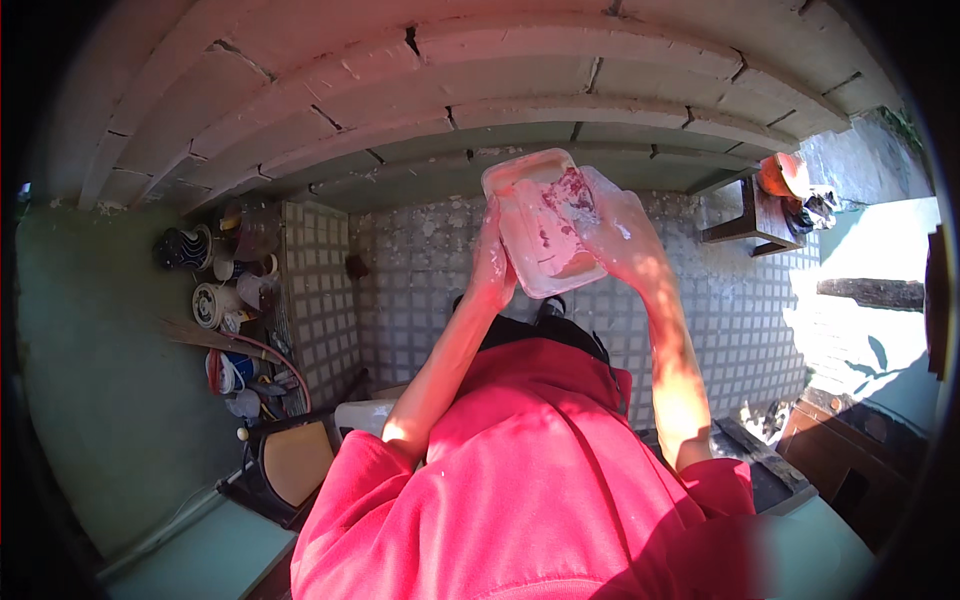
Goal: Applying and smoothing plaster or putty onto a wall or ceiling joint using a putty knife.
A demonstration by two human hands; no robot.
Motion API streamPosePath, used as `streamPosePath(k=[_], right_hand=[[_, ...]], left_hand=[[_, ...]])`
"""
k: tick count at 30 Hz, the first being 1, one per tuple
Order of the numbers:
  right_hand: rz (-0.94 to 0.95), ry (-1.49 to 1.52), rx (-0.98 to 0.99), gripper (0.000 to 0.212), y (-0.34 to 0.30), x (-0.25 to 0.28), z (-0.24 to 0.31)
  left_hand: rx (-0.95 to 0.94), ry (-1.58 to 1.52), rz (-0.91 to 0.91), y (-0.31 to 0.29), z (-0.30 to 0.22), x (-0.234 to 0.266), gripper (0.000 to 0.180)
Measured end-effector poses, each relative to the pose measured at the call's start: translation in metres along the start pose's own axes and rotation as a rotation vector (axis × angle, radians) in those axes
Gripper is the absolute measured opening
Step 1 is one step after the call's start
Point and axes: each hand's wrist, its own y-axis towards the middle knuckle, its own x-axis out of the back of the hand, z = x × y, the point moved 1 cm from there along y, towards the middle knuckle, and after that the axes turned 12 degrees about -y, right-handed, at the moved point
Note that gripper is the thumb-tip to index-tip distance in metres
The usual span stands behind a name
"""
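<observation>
In front of my body I hold a shallow, pale rectangular tray (518,240) with rounded corners. A smear of pinkish-white paste (545,215) with dark red patches coats its inside. My left hand (492,258) grips the tray's left side. My right hand (628,245) is at the tray's right side, its fingers bent over the edge toward the paste. A pale, flat shape (600,190) shows by those fingers, but glare hides its kind. White smudges mark the back of my right hand.
A whitewashed block wall (500,70) rises ahead. Buckets and tools (225,300) crowd the left side near a chair (295,465). At right, a low wooden bench (745,220) bears a red-orange object (783,175). Beneath lies a paint-spotted tiled floor (420,260).
</observation>
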Motion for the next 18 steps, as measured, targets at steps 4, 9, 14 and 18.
streamPosePath(k=[4,9,14,18], right_hand=[[0.041,0.158,0.006,0.032,-0.011,0.029,-0.019],[-0.042,0.013,0.003,0.032,-0.015,0.052,-0.035],[-0.141,0.032,0.136,0.029,-0.018,0.055,-0.042],[-0.072,0.111,0.134,0.027,-0.021,0.057,-0.035]], left_hand=[[0.009,-0.001,-0.037,-0.001,0.027,-0.014,0.066],[0.031,0.016,-0.079,-0.004,0.047,-0.03,0.067],[0.053,0.032,-0.004,-0.006,0.058,-0.041,0.065],[0.086,0.062,0.02,0.0,0.056,-0.033,0.064]])
